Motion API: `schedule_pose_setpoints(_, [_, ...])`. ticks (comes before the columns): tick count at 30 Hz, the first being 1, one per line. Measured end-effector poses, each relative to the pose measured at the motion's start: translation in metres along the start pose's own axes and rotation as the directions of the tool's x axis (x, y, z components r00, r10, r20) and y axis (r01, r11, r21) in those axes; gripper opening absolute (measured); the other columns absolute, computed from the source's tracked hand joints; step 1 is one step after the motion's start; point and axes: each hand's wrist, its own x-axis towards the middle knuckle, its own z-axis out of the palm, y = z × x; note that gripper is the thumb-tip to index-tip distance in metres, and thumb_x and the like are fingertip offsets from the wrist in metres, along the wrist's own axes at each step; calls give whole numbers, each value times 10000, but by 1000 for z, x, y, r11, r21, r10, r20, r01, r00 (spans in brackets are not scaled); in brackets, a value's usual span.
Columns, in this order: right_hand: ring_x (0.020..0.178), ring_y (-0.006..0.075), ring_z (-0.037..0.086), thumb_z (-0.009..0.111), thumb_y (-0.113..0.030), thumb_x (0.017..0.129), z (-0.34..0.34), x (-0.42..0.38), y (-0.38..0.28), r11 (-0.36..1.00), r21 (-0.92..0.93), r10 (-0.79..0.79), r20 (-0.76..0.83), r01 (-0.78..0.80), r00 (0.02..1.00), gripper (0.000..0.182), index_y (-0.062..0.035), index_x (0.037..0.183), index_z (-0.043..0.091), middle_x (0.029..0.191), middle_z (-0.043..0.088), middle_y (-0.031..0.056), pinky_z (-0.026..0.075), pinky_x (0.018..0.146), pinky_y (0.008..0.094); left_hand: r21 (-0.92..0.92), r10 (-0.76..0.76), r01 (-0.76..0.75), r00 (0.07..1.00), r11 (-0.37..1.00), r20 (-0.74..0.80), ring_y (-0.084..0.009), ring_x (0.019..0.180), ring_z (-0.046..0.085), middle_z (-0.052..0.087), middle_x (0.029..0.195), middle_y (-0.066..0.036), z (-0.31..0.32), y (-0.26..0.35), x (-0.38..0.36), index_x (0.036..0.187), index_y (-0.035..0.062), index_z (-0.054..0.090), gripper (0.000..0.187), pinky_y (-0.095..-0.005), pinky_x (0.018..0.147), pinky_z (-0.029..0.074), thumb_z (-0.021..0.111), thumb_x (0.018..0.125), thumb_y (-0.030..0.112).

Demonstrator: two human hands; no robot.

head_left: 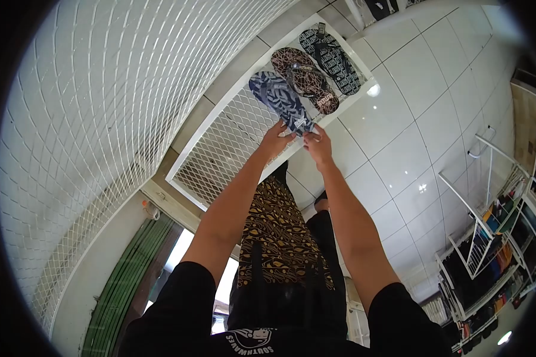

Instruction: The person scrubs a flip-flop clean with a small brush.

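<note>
- Nearest: black T-shirt (pixel 393 309) and gold-and-black patterned cloth (pixel 283 238), short of the working spot; better to leave room for the elbows than to lean in.
- At the shelf's front edge: left hand (pixel 278 141) and right hand (pixel 318 144), close together, with thumbs and fingers pinching the near end of the blue leaf-print flip-flops (pixel 280 98). Press lightly and evenly from both sides; avoid pushing one corner ahead of the other.
- In that grip: blue leaf-print flip-flops, lying aslant across the shelf with the near end at the front rim. Hard to tell whether single or a stacked pair; if stacked, pinch through both soles against slipping.
- Beneath: white mesh shelf (pixel 223 137), likely to snag a sole or strap; lift slightly rather than drag.
- Just beyond: brown-and-pink patterned flip-flops (pixel 307 80), nearly parallel, a handy guide for angle; beware of nudging them.
- Farther along: black-and-white lettered flip-flops (pixel 333 59), at much the same slant, useful for judging the line by eye.
</note>
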Motion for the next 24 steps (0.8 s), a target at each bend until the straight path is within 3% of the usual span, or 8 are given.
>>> schedule_pose_setpoints(2, [1108, 290, 702, 762, -226, 938, 0, -12, 0, 992, -125, -15, -42, 9, 999, 726, -59, 1569, 444, 1311, 671, 199, 572, 898, 389, 62, 17, -16, 1000, 998, -14, -342, 1430, 512, 267, 1715, -195, 5, -1, -1, 1681, 52, 144, 959, -441, 1140, 447, 748, 977, 295])
schedule_pose_setpoints(5, [1226, 368, 657, 778, -275, 912, -8, -19, 20, 962, -271, -38, -77, 16, 996, 764, -67, 1566, 444, 1356, 655, 223, 493, 1058, 439, 120, -30, 28, 999, 992, 20, -321, 1370, 566, 415, 1636, -217, 13, -2, -9, 1661, 13, 221, 905, -398, 1125, 448, 737, 983, 319])
schedule_pose_setpoints(7, [941, 218, 714, 736, -233, 964, -14, -27, 33, 939, -343, -51, -74, 22, 996, 678, -69, 1556, 450, 1377, 633, 212, 580, 767, 335, 101, -24, 23, 1000, 995, 15, -300, 1328, 589, 503, 1555, -206, 25, -21, -13, 1636, 7, 293, 850, -378, 1110, 452, 734, 985, 329])
schedule_pose_setpoints(12, [929, 224, 738, 717, -240, 965, -44, -102, 51, 905, -369, -229, -7, 210, 973, 519, -60, 1435, 590, 1197, 726, 197, 584, 794, 353, 124, -4, 9, 999, 992, -38, -215, 1087, 642, 686, 1249, -160, 79, -30, -92, 1482, -34, 536, 560, -344, 975, 491, 653, 1015, 251])
schedule_pose_setpoints(16, [867, 212, 726, 702, -218, 975, -100, -184, 48, 942, -278, -198, -11, 187, 980, 463, -42, 1396, 623, 1064, 741, 153, 573, 772, 339, 240, -5, -8, 999, 971, 52, -205, 985, 668, 712, 1167, -146, 125, -33, -173, 1417, -40, 586, 482, -353, 888, 532, 645, 1022, 230])
schedule_pose_setpoints(19, [835, 181, 706, 689, -201, 993, -159, -233, 58, 968, -175, -191, -50, 179, 980, 441, -22, 1391, 621, 1036, 733, 125, 564, 739, 320, 318, 60, -107, 986, 942, 153, -299, 1115, 698, 698, 1286, -226, 154, -38, -211, 1428, -33, 592, 573, -405, 964, 541, 696, 983, 311])
schedule_pose_setpoints(22, [935, 254, 739, 707, -258, 968, -222, -284, 40, 986, -45, -165, -134, 161, 977, 457, -77, 1383, 641, 1128, 745, 133, 582, 841, 363, 383, 76, -164, 969, 909, 235, -288, 1070, 710, 703, 1269, -228, 199, 16, -258, 1410, -32, 606, 552, -407, 940, 543, 690, 990, 317])
schedule_pose_setpoints(24, [846, 159, 704, 684, -201, 1010, -265, -345, 7, 976, 125, -149, -208, 177, 967, 429, -31, 1397, 615, 1007, 721, 87, 562, 727, 307, 419, 44, -113, 984, 901, 170, -261, 1015, 720, 729, 1187, -208, 238, 60, -295, 1380, -29, 626, 524, -382, 906, 542, 704, 977, 298])
